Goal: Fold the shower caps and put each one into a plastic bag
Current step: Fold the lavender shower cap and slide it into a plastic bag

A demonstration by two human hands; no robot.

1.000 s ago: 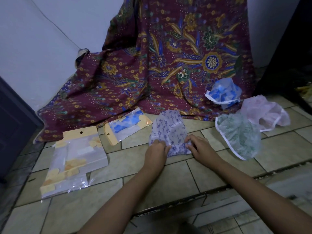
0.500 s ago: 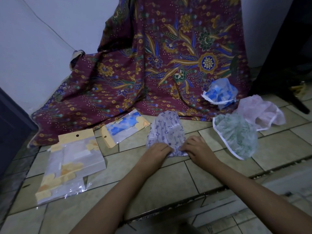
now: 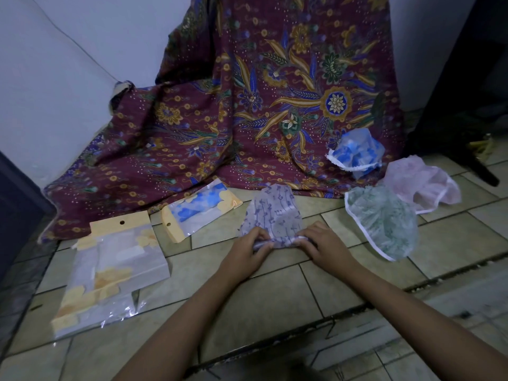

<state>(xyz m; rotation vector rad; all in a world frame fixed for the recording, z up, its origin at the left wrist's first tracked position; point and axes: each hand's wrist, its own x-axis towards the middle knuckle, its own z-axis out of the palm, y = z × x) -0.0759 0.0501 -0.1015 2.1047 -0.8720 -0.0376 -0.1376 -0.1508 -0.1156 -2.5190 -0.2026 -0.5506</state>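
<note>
A purple patterned shower cap (image 3: 270, 213) lies flat on the tiled floor in the middle. My left hand (image 3: 248, 251) and my right hand (image 3: 323, 244) both pinch its near edge, which is rolled up into a thin fold between them. A green cap (image 3: 382, 218), a pink cap (image 3: 422, 182) and a blue cap (image 3: 356, 152) lie loose to the right. A stack of clear plastic bags with yellow headers (image 3: 110, 268) lies at the left. One bag (image 3: 199, 211) holding a folded blue cap lies beside the purple cap.
A maroon batik cloth (image 3: 247, 105) drapes down the wall and onto the floor behind everything. A dark furniture leg (image 3: 478, 166) stands at the right. A dark panel (image 3: 16, 204) borders the left side. A step edge (image 3: 302, 336) runs across the tiles near me.
Both hands have rolled the cap's near edge up and away from me, so the cap looks shorter. The camera has shifted slightly.
</note>
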